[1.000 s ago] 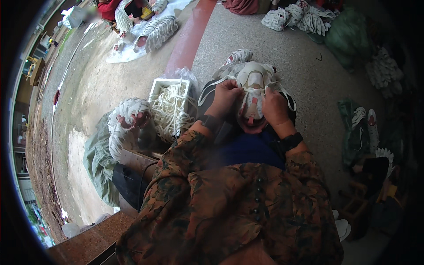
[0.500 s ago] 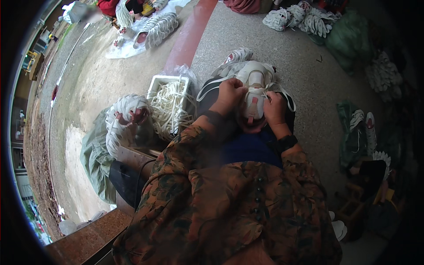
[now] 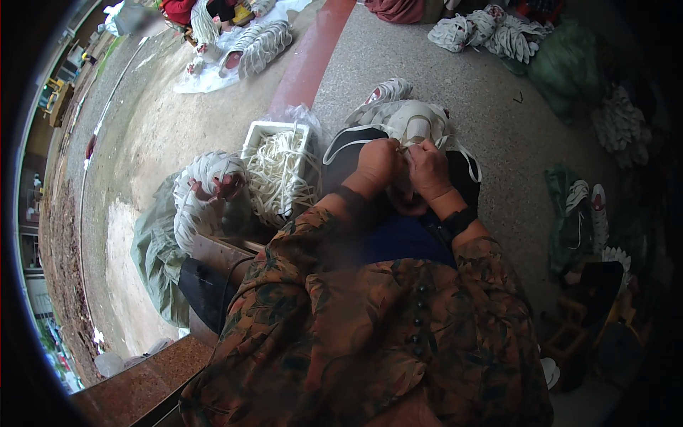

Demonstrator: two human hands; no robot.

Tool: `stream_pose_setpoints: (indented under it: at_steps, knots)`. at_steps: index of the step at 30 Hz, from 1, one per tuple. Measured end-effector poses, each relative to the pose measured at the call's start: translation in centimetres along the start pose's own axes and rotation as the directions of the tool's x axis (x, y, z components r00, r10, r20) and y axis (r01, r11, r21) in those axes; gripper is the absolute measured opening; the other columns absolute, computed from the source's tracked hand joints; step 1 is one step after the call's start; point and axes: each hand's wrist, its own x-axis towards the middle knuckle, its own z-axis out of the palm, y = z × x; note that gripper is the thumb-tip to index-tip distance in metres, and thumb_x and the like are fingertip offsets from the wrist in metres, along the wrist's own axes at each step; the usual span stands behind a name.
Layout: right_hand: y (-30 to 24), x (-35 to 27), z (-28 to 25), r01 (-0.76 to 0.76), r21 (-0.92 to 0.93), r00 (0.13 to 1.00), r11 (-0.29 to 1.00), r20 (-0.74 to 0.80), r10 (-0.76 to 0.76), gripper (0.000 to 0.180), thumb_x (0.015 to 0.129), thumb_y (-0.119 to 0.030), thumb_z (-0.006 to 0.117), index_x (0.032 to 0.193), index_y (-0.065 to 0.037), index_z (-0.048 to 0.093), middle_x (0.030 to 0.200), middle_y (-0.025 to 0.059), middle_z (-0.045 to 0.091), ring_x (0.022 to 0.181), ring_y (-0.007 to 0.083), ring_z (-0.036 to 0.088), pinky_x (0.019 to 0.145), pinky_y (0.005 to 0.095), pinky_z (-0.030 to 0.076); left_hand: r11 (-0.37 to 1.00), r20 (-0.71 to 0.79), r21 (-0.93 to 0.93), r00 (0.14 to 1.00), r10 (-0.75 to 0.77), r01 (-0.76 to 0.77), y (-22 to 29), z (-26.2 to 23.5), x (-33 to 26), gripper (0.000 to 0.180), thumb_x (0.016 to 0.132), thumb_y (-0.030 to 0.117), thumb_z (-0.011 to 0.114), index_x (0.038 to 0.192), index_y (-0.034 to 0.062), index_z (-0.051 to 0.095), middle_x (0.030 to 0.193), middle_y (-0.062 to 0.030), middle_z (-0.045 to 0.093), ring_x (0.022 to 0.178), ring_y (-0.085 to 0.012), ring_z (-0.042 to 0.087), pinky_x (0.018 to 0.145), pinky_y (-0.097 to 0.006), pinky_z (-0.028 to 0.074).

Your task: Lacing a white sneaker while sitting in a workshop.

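A white shoe upper (image 3: 416, 122) rests on my lap, its white lace (image 3: 340, 142) looping out to the left. My left hand (image 3: 377, 165) and my right hand (image 3: 429, 169) are pressed close together over the shoe's near end, fingers pinched on the lace and the shoe. A black band circles my right wrist. To my left stands a white crate (image 3: 279, 171) full of loose white laces. My patterned sleeves hide the lower part of the shoe.
A green sack (image 3: 160, 235) with a stack of white shoes (image 3: 203, 192) lies left of the crate. More white shoes lie at the top (image 3: 491, 32) and on a white sheet (image 3: 249, 50). Green bags with shoes sit at the right (image 3: 580, 213). A red-brown kerb runs up the middle.
My hands have drawn closer together at the near end of the shoe, and the shoe sits a little lower and more covered by them.
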Motion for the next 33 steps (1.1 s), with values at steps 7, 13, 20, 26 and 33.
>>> stream_pose_setpoints:
  at_steps: [7,13,20,26,33]
  knots:
    - [-0.6,0.7,0.9,0.072,-0.186,0.994,0.980,0.090,-0.056,0.007,0.075,-0.010,0.058,0.074,-0.004,0.058,0.077,0.0157,0.057,0.066,0.0340,0.061,0.058,0.0420,0.050,0.807,0.052,-0.565,0.983,-0.174,0.173,-1.1,-1.3,-0.7,0.022,0.075,0.018,0.062,0.084,0.0002,0.070,0.077,-0.0177,0.067,0.073,-0.0271,0.067,0.069,-0.035,0.051]
    - [1.8,0.5,-3.9,0.128,-0.168,0.990,0.978,-0.040,-0.136,0.004,0.073,-0.003,0.053,0.070,-0.005,0.053,0.070,0.0161,0.053,0.063,0.0362,0.058,0.054,0.0448,0.047,0.781,0.094,-0.568,0.963,-0.252,0.260,-0.9,-1.5,-0.6,0.023,0.071,0.026,0.067,0.076,0.0036,0.067,0.079,-0.0151,0.067,0.078,-0.0325,0.065,0.071,-0.039,0.051]
    - [5.7,-0.9,-9.7,-0.247,0.174,0.954,0.953,-0.128,0.271,0.012,0.080,-0.006,0.061,0.071,-0.001,0.054,0.069,0.0100,0.054,0.064,0.0248,0.054,0.057,0.0365,0.043,0.905,-0.110,0.104,0.899,0.423,-0.413,2.9,-1.0,0.7,0.020,0.057,0.028,0.071,0.067,0.0129,0.063,0.068,-0.0028,0.057,0.069,-0.0224,0.058,0.061,-0.033,0.050]
    - [4.4,-0.6,-8.3,-0.182,0.720,0.955,0.670,-0.033,0.295,0.015,0.086,-0.003,0.060,0.072,0.000,0.053,0.079,0.0004,0.057,0.069,0.0072,0.046,0.065,0.0237,0.042,0.905,0.036,0.195,0.925,0.378,-0.378,5.3,0.0,2.1,0.020,0.055,0.027,0.070,0.065,0.0125,0.061,0.071,-0.0048,0.059,0.072,-0.0244,0.060,0.062,-0.036,0.048]
    - [3.9,-1.1,-6.4,-0.127,0.910,0.690,-0.395,0.367,0.623,0.014,0.091,-0.004,0.050,0.077,-0.002,0.051,0.075,0.0074,0.058,0.063,0.0142,0.051,0.061,0.0255,0.044,0.836,0.102,0.372,0.913,0.394,-0.402,7.3,-1.5,2.6,0.012,0.067,0.024,0.063,0.063,0.0130,0.061,0.068,-0.0055,0.060,0.069,-0.0241,0.061,0.063,-0.037,0.047]
